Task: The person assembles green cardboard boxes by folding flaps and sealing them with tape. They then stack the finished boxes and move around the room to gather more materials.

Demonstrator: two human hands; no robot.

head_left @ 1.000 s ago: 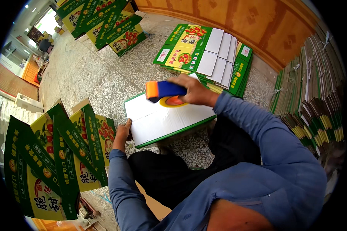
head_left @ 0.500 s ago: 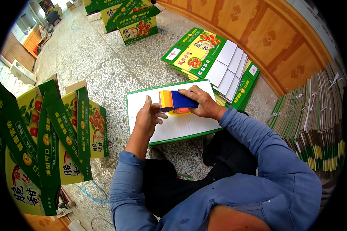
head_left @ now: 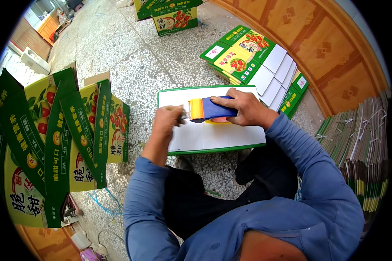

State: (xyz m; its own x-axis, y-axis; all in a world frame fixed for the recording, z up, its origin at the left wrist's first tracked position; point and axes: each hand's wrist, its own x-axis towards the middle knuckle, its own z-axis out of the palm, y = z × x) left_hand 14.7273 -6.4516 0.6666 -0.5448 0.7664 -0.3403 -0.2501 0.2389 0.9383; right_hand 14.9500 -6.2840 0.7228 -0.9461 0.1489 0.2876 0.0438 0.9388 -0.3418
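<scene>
Blue-and-orange plastic tape dispenser (head_left: 209, 109), gripped by the right hand (head_left: 244, 108), rests on a flat white cardboard box with green edges (head_left: 213, 137) lying on the speckled stone floor (head_left: 130, 65). Left hand (head_left: 169, 119) pinched closed at the dispenser's orange end. Folded green printed cartons (head_left: 252, 56) stacked beyond; assembled green cartons (head_left: 74, 130) stand left.

Single head-worn fisheye view, looking steeply down from above the person's chest onto the speckled floor (head_left: 130, 65); the black circular rim crops all corners. Blue-sleeved forearms enter from the lower edge and reach to frame centre, close to the lens. Straight edges bend toward the rim, notably the wooden wall (head_left: 335, 48) at upper right.
</scene>
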